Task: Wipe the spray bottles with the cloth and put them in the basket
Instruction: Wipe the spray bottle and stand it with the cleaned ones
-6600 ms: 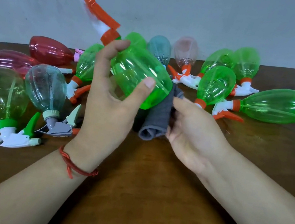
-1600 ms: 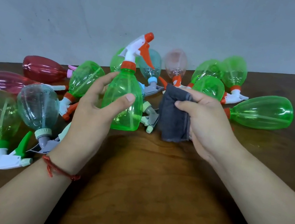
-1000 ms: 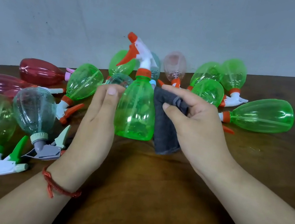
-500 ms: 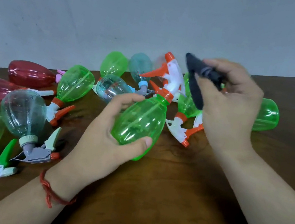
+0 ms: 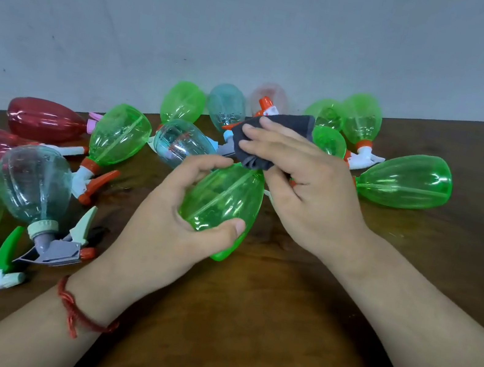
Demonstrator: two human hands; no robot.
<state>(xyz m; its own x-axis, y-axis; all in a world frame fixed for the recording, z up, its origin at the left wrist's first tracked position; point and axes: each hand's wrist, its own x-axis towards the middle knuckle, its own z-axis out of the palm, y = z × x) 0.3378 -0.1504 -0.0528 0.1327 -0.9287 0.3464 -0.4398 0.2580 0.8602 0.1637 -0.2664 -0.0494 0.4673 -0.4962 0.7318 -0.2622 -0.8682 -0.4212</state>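
Nearest, a red cord bracelet (image 5: 76,309) circles the left wrist above the brown wooden table (image 5: 235,360). Just beyond it, the left hand (image 5: 168,228) curls round the belly of a translucent green plastic spray bottle (image 5: 220,205) with the thumb across its near side. The bottle is tilted, its base toward the person and its head pointing away.

The right hand (image 5: 306,194) grips a folded dark grey cloth (image 5: 275,134) wrapped over the bottle's neck and trigger, fingers laid on top. Only an orange nozzle tip (image 5: 264,102) pokes out above. This looks like the wiping step, now at the spray head.

Next the cloth must come off and the bottle go into the basket. No basket is in view, so it has to be found first.

Farther off lie other bottles: a teal-tinted clear bottle with a grey trigger (image 5: 30,181), a dark red bottle (image 5: 45,119) and a large green bottle on its side (image 5: 406,180). They probably await their turn before the grey wall (image 5: 262,25).
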